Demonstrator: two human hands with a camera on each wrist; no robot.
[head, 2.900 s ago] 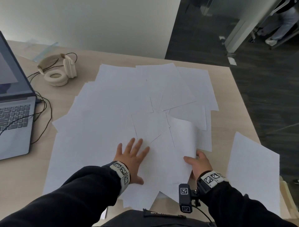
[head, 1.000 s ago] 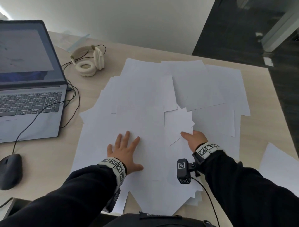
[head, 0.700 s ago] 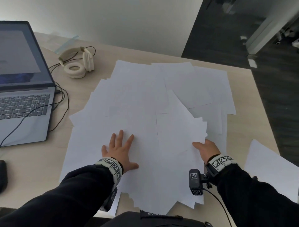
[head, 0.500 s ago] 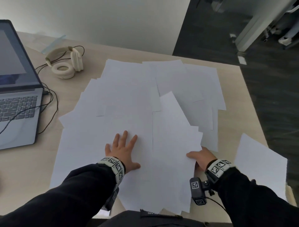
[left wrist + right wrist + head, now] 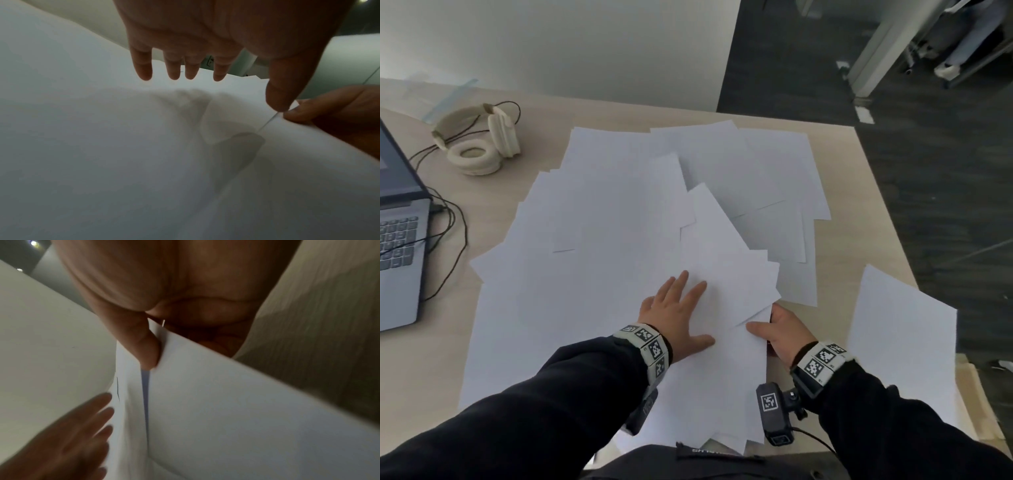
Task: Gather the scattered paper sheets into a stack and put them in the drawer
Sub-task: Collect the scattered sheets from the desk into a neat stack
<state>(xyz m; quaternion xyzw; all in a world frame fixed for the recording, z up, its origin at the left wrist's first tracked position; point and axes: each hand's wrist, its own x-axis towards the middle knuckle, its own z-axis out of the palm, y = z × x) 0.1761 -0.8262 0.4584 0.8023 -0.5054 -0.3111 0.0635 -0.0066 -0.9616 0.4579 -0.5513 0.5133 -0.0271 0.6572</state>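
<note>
Several white paper sheets [image 5: 619, 219] lie overlapping across the wooden desk [image 5: 421, 342]. A fanned bundle of sheets [image 5: 726, 274] lies on top at the near middle. My left hand [image 5: 678, 315] presses flat on the bundle with straight, spread fingers [image 5: 174, 71]. My right hand [image 5: 780, 329] pinches the bundle's right edge, thumb [image 5: 148, 350] on top and the other fingers under the paper [image 5: 226, 402]. One separate sheet [image 5: 900, 342] lies at the desk's right edge. No drawer is in view.
An open laptop [image 5: 397, 240] with black cables [image 5: 453, 236] sits at the left. Cream headphones [image 5: 479, 144] lie at the far left of the desk. Beyond the desk's right edge is dark floor [image 5: 945, 205].
My right hand has drawn a fanned bundle of sheets toward the near middle. My left hand has slid right from the left papers onto that bundle, beside the right hand.
</note>
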